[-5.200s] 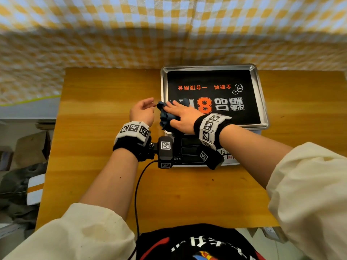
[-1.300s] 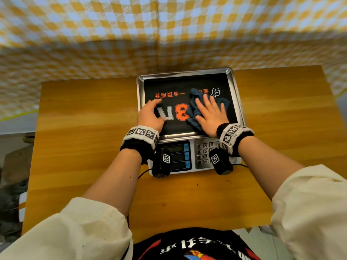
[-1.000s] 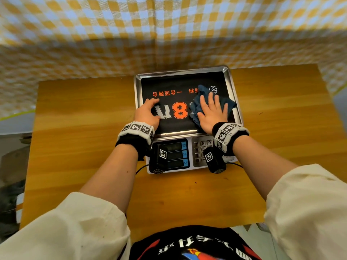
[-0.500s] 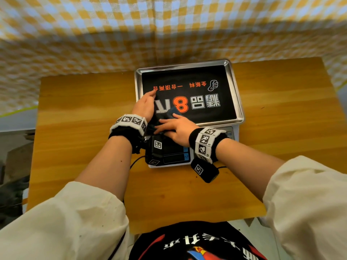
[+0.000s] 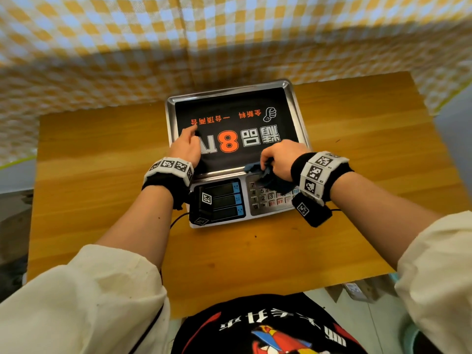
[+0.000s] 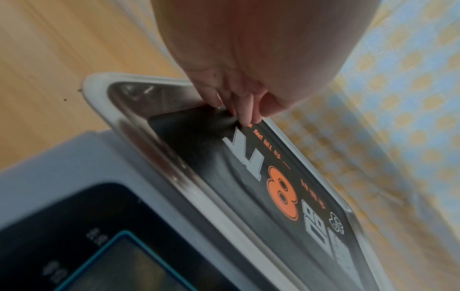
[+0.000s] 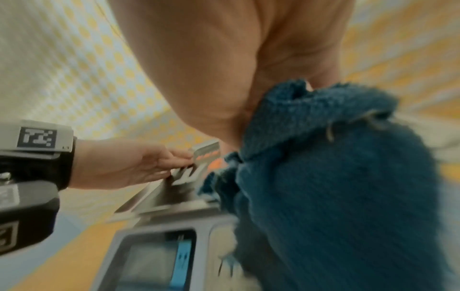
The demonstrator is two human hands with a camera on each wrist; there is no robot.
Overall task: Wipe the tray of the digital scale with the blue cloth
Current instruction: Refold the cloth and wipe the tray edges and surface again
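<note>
The digital scale's steel tray (image 5: pixel 300 116) carries a black sticker with an orange 8. My left hand (image 5: pixel 187 146) rests on the tray's left side, and its straight fingertips (image 6: pixel 245 116) touch the sticker. At the tray's front right edge my right hand (image 5: pixel 279 158) grips the blue cloth (image 5: pixel 265 175) bunched in a fist. The cloth hangs down over the keypad (image 5: pixel 265 200). In the right wrist view the blue cloth (image 7: pixel 336 177) fills the right half, with the left hand (image 7: pixel 139 165) beyond it. The right fingers are hidden by the cloth.
The scale stands at the middle of a wooden table (image 5: pixel 102 175), its display (image 5: pixel 222 200) facing me. A checked yellow and blue curtain (image 5: pixel 229 34) hangs right behind the table. A black cable (image 5: pixel 178 218) runs from my left wrist. Bare wood lies on both sides.
My right hand has slid with the cloth from the tray's front left corner, beside my left hand, along the front edge to the front right. The left hand has stayed on the tray.
</note>
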